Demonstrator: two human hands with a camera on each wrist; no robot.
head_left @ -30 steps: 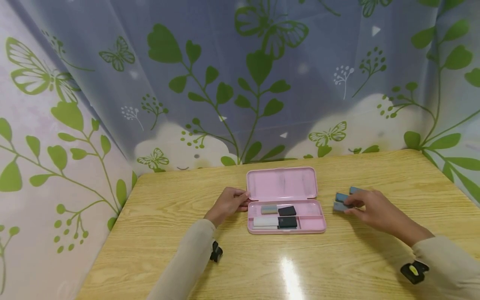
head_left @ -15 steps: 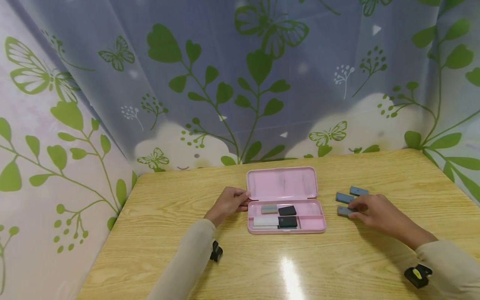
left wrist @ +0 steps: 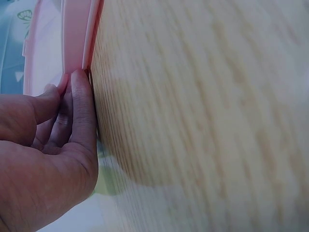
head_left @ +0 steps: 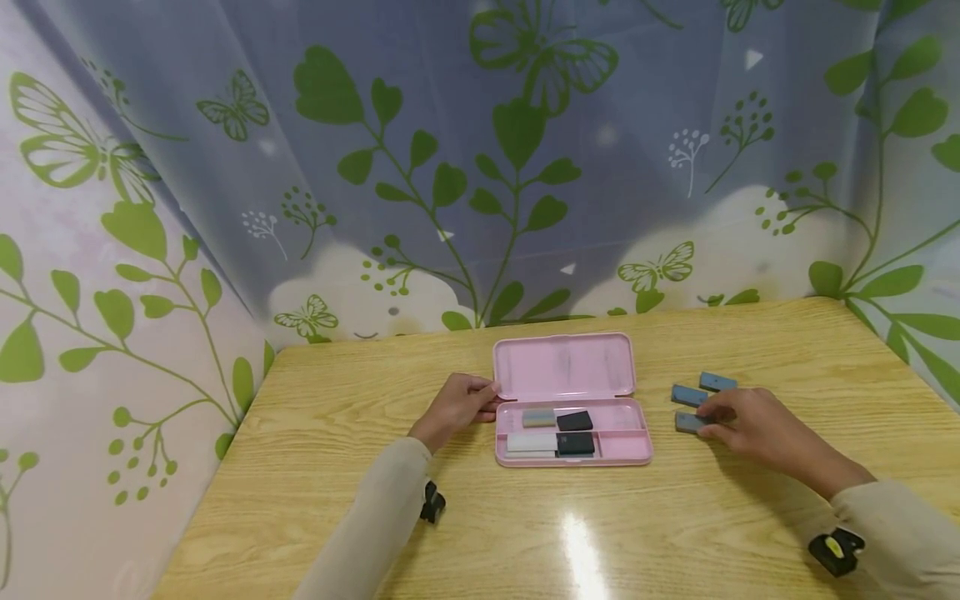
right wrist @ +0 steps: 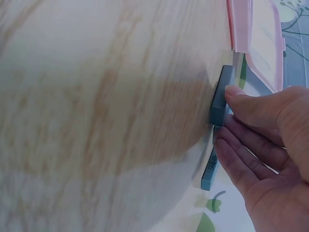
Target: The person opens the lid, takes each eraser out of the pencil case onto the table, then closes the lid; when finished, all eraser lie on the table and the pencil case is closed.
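An opened pink pencil case (head_left: 626, 450) lies on the table, its lid (head_left: 562, 367) folded back. With thumb and fingers my left hand (head_left: 461, 408) holds the case at its left hinge corner; the left wrist view shows the fingertips against the pink side wall (left wrist: 77, 36). To the right of the case, my right hand (head_left: 757, 429) pinches the right end of the nearest grey-blue rectangular block (head_left: 687, 422). In the right wrist view the thumb presses that block (right wrist: 219, 108). Two similar blue blocks, a middle one (head_left: 688, 396) and a far one (head_left: 717, 382), lie just beyond.
Inside the case are a white piece with a black sleeve (head_left: 576, 442), a small black block (head_left: 574, 421) and a pale grey-beige block (head_left: 537, 418). Patterned curtains (head_left: 562, 208) hang behind and beside the wooden table (head_left: 337, 483).
The right hand and the nearest grey-blue block have shifted slightly right, uncovering more of the two blocks beyond. In the last half second almost nothing moves. The left hand stays put.
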